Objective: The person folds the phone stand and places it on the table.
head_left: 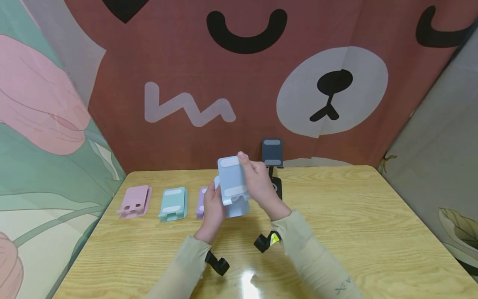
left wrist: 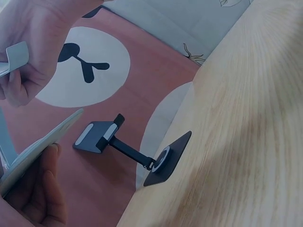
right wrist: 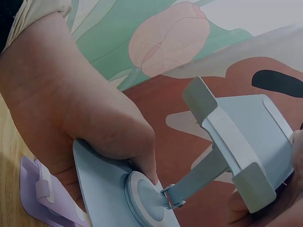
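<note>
left hand (head_left: 214, 209) grips light-blue phone stand (head_left: 232, 176) by its base (right wrist: 102, 182), right hand (head_left: 262, 186) pinches its plate (right wrist: 258, 127); angle-setting seems the step, next likely needing steady turning.

To my left on the pale wooden table (head_left: 358, 224), a pink stand (head_left: 135, 198) with 2 dark cutouts, a teal stand (head_left: 174, 200) with 2 pale strips, and a purple stand (head_left: 201, 199) I see only partly lie folded in a row. Ahead of me a dark stand (head_left: 272, 152) is unfolded, its plate raised above its base. Behind the table I face a reddish-brown cloth (head_left: 179, 58) printed with black curves, a pale zigzag and a pale muzzle with a black nose. A floral cloth (head_left: 56, 178) hangs at my left, a grey cloth (head_left: 437, 145) at my right.
</note>
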Available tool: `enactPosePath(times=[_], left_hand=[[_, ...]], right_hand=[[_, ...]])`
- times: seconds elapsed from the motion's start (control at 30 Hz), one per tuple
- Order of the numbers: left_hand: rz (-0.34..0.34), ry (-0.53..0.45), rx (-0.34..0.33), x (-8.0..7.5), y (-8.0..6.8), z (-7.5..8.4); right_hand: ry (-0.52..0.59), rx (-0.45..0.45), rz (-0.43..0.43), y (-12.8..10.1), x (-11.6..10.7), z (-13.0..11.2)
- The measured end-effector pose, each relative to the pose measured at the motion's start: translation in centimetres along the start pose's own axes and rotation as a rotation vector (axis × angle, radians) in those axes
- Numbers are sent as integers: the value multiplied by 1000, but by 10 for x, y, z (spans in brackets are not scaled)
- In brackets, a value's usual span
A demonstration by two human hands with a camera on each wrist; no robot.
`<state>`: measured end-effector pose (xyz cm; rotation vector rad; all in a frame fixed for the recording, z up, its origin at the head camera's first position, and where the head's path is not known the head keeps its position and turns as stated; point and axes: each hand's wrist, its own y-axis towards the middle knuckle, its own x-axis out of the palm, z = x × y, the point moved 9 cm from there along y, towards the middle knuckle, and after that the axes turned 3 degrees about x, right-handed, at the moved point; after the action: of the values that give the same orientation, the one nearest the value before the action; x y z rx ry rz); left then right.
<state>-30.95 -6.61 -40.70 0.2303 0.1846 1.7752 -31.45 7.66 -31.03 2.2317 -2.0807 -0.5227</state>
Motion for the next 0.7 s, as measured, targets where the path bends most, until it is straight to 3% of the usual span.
enactPosePath(times=[0.7], left_hand=[[68,87,36,-6,0,4]], right_hand=[[-10,146,5,0,-3,17]])
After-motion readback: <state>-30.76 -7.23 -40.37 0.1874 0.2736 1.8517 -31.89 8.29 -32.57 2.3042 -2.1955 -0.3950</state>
